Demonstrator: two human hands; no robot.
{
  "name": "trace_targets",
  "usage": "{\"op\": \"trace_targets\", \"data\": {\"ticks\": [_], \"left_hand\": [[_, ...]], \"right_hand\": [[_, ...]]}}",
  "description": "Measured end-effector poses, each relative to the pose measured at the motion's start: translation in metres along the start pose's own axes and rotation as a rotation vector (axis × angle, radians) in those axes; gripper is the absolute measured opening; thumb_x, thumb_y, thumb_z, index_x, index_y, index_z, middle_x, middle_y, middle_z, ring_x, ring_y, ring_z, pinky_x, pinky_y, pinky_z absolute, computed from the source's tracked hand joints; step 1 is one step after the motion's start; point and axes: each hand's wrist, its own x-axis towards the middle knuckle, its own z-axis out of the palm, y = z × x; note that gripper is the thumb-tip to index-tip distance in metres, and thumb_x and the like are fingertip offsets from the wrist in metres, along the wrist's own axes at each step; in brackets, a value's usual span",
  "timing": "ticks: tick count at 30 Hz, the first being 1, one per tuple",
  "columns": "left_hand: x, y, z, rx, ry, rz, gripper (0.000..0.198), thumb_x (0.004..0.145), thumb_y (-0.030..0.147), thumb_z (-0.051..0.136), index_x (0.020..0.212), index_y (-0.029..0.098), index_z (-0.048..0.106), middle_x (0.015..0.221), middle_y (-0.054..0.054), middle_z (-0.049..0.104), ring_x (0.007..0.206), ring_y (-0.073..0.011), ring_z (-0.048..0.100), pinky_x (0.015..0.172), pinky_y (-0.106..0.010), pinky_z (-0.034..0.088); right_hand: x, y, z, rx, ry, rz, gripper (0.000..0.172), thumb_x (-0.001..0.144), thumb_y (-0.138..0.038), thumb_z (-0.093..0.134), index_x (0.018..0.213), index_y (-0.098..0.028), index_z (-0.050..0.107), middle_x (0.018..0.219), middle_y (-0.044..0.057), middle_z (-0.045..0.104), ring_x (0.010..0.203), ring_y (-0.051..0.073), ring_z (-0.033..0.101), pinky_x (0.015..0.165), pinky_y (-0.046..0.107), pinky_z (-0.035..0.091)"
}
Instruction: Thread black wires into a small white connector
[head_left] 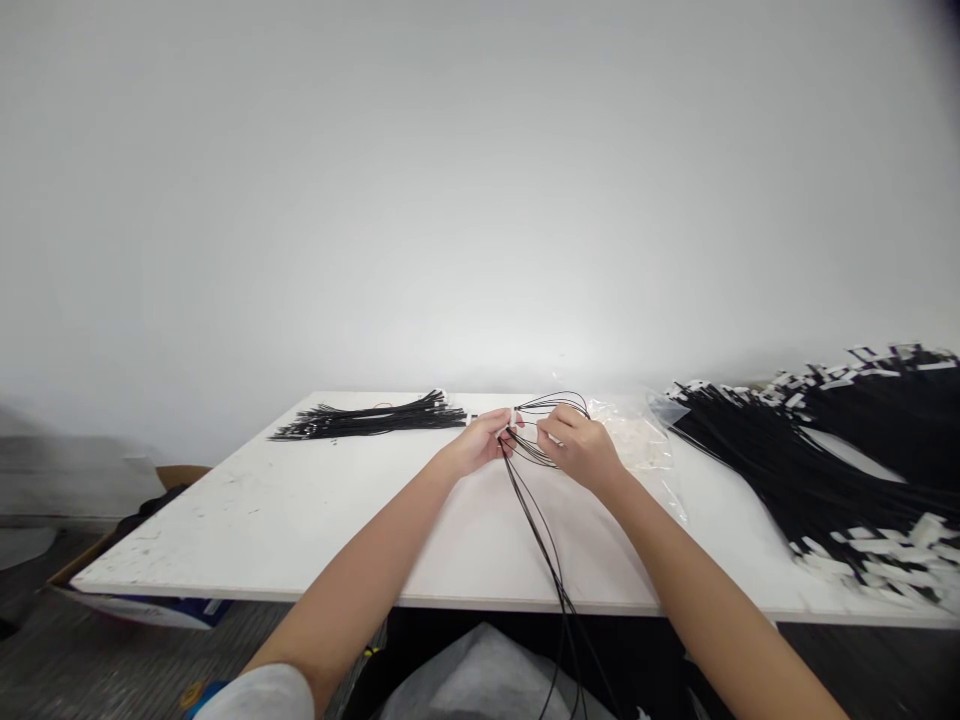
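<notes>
Left hand (484, 443) gripping small white connector (513, 417); right hand (581, 448) pinching slender black wires (559, 587) (some bowed, looping).

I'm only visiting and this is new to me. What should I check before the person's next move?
1. Left hand holding the small white block: ok, it sits in the fingers.
2. Right hand pinching a single wire: cannot tell, the fingers hide it.
3. Thin black wires all kept on the flat white tabletop: not ok, some hang over the near edge.
4. Wires fully seated in the block: cannot tell, too small.
5. Long bundle of black cables lying on the tabletop, left side: ok.
</notes>
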Motion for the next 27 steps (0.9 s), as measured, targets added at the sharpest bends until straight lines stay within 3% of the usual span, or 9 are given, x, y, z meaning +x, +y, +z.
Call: {"op": "trace_targets", "data": {"ticks": [14,27], "left_hand": [[-0.002,-0.001,0.004,-0.014,-0.003,-0.016,0.023,0.074,0.038,0.059,0.079,0.016,0.056,0.057,0.004,0.034,0.051,-0.0075,0.041,0.053,-0.021,0.033],[-0.002,-0.001,0.005,-0.052,-0.006,-0.015,0.021,0.074,0.036,0.059,0.080,0.016,0.056,0.059,0.003,0.036,0.050,-0.0069,0.040,0.053,-0.021,0.034]], "right_hand": [[-0.001,-0.005,0.000,-0.070,-0.035,0.010,0.015,0.083,-0.023,0.051,0.078,-0.024,0.065,0.062,-0.003,0.056,0.054,0.004,0.046,0.048,0.022,0.022],[-0.008,-0.002,0.010,-0.055,-0.060,0.002,0.021,0.086,-0.023,0.048,0.073,-0.023,0.064,0.059,-0.003,0.053,0.053,0.005,0.043,0.050,0.024,0.022]]}}
